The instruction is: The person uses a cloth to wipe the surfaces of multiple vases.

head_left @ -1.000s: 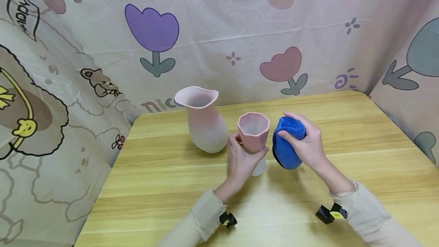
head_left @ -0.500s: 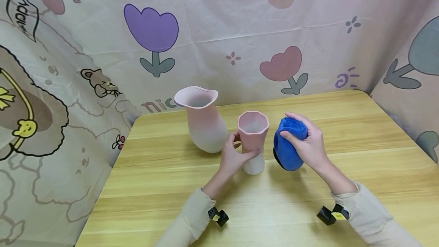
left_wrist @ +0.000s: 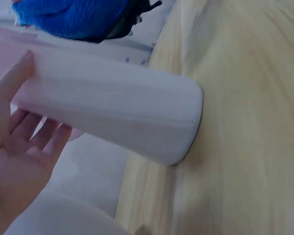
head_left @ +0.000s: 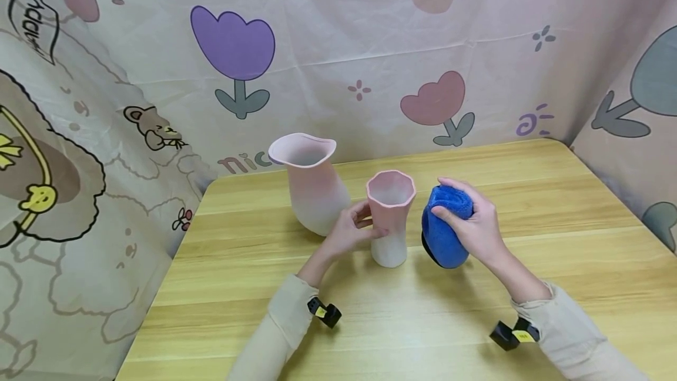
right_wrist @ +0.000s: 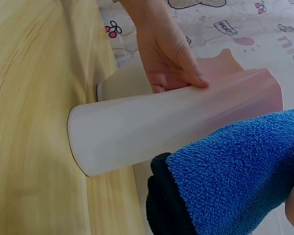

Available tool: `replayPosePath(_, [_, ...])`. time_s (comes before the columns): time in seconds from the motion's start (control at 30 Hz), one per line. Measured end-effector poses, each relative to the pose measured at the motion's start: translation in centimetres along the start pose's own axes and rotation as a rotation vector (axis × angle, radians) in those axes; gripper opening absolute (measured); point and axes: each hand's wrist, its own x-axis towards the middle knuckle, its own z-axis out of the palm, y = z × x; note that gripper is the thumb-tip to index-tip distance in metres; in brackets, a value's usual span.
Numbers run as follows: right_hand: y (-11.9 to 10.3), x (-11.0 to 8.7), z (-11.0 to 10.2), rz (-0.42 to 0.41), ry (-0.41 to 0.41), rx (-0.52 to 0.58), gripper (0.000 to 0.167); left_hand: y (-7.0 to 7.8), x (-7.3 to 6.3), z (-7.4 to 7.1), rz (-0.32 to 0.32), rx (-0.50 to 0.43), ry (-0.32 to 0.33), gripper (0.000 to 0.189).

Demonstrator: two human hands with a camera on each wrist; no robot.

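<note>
A small vase [head_left: 390, 216], pink above and fading to white, stands upright on the table with its faceted mouth up. At its left side is my left hand [head_left: 348, 231]: in the left wrist view the thumb [left_wrist: 20, 73] lies on the vase and the other fingers reach round its far side. My right hand [head_left: 476, 225] grips a folded blue plush cloth [head_left: 446, 228] with a black edge, held just right of the vase and apart from it in the head view. Some right fingers are hidden behind the cloth.
A larger pink-and-white vase [head_left: 317, 193] with a wavy rim stands behind and left of my left hand, close to it. The wooden table [head_left: 222, 310] ends at a printed cloth backdrop [head_left: 338, 34] behind and at the sides.
My left hand has slid left round the small vase, its thumb drawing back from the right side. The vase has straightened, its foot shifting slightly left. The cloth has dropped a little.
</note>
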Motion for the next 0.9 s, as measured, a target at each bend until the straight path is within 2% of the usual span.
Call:
replayPosePath(0.27, [0.5, -0.4, 0.2, 0.0, -0.046, 0.02, 0.044, -0.1, 0.3, -1.0, -0.041, -0.013, -0.137, 0.06])
replayPosePath(0.47, [0.8, -0.5, 0.4, -0.004, -0.077, 0.016, 0.044, 0.0, 0.3, -1.0, -0.041, -0.017, -0.155, 0.06])
replayPosePath(0.57, [0.7, -0.4, 0.5, -0.004, -0.079, 0.023, 0.045, 0.0, 0.1, -0.8, -0.028, -0.023, -0.119, 0.058])
replayPosePath(0.67, [0.3, 0.0, 0.4, -0.019, -0.068, 0.025, 0.045, 0.0, -0.4, -0.4, 0.014, -0.01, -0.054, 0.057])
replayPosePath(0.9, [-1.6, 1.9, 0.5, -0.13, -0.014, -0.004, 0.051, 0.5, -1.3, 0.6, 0.073, 0.004, 0.119, 0.052])
